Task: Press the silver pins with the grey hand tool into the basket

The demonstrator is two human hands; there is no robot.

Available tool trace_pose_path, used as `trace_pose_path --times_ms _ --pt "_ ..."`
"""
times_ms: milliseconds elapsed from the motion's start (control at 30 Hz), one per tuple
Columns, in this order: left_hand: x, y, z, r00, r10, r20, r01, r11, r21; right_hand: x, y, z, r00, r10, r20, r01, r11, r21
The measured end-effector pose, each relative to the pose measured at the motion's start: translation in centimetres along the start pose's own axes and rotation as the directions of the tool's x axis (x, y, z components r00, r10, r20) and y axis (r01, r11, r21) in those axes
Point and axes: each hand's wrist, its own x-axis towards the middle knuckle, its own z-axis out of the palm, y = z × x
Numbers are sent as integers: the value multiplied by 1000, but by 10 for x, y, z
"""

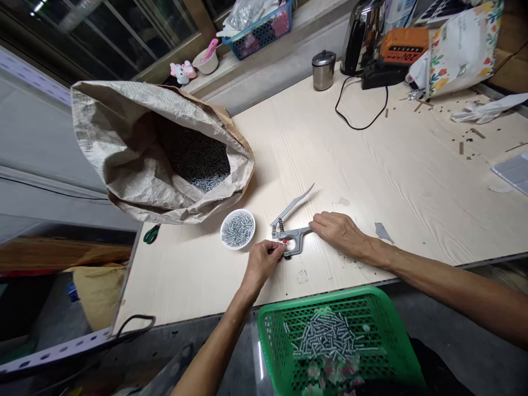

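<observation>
My right hand (340,234) is closed round the lower handle of grey snap-fastener pliers (297,242) on the light wooden table. The upper lever of the pliers stands raised, with a spring below it and a small red part at the jaw. My left hand (264,261) is pinched at the jaw; whatever its fingertips hold is hidden or too small to name. Left of the pliers sits a white bowl (237,247) filled with small metal screw-like pieces (238,228). In front of the table edge is a green basket (390,311) holding a heap of silvery screw-like pieces (330,335).
A large open woven sack (97,124) with dark metal pieces leans at the left. Green-handled scissors (152,235) lie near the left edge. Farther back are a lidded metal canister (323,71), a kettle (363,36), a black cable (363,128) and an orange battery pack (404,45).
</observation>
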Motion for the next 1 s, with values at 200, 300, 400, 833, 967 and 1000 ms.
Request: trace_pose_path --times_ms 200,300,400,833,967,1000 --pt "4 6 -7 990 -42 134 34 997 67 1 -1 -1 999 -12 40 10 999 46" --pt "5 8 -6 987 -46 156 37 997 61 2 0 -3 997 -11 82 5 998 70" --pt "5 8 -4 986 -87 145 81 996 44 3 2 -4 992 -7 126 -5 995 96" --pt "7 16 -5 945 -261 196 282 955 -90 30 35 -23 970 -24 243 -39 967 252" --pt "6 20 -5 941 -289 178 310 945 -106 53 51 -18 932 -113 345 43 978 205" --pt "6 21 -4 940 -292 174 314 943 -111 58 53 -18 918 -123 378 51 980 194"
